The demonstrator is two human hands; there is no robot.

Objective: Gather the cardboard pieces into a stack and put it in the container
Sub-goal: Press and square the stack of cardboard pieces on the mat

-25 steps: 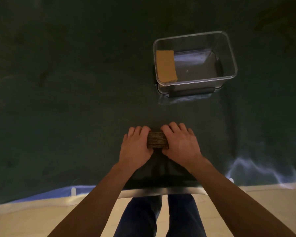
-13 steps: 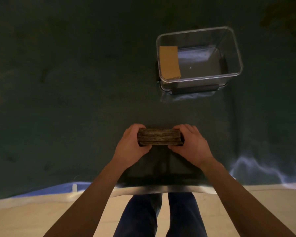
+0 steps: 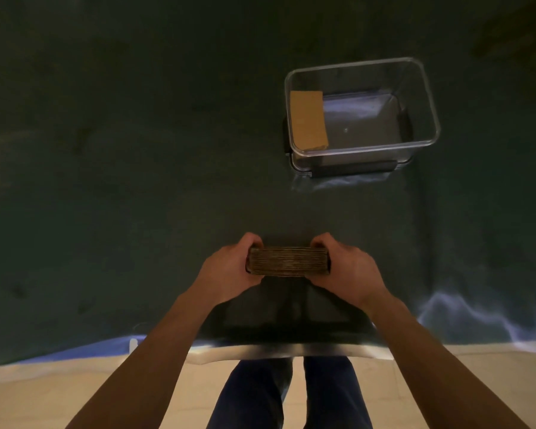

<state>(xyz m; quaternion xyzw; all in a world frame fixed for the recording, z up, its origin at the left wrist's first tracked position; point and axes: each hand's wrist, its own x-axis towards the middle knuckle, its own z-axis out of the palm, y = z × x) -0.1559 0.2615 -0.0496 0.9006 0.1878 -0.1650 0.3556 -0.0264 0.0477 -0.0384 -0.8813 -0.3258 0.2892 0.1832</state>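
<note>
Dark table (image 3: 136, 181); cardboard stack (image 3: 288, 261) between grips

Bare cloth (image 3: 167, 181) lies between hands (image 3: 288, 267) and container (image 3: 427, 97).

Cardboard stack (image 3: 288, 261): corrugated, edges showing rough, ribbed, matt. Container (image 3: 427, 100): clear plastic, glossy, w/ light glinting off walls. Loose cardboard piece (image 3: 308, 120) inside looking smooth, matt tan. Table cover (image 3: 121, 181): dark green, matt, appearing cloth-like.

The stack of cardboard pieces (image 3: 288, 261) shows its ridged brown edges, held level near the table's front. The clear container (image 3: 362, 114) stands well beyond, one tan cardboard piece (image 3: 308, 120) lying at its left end.
</note>
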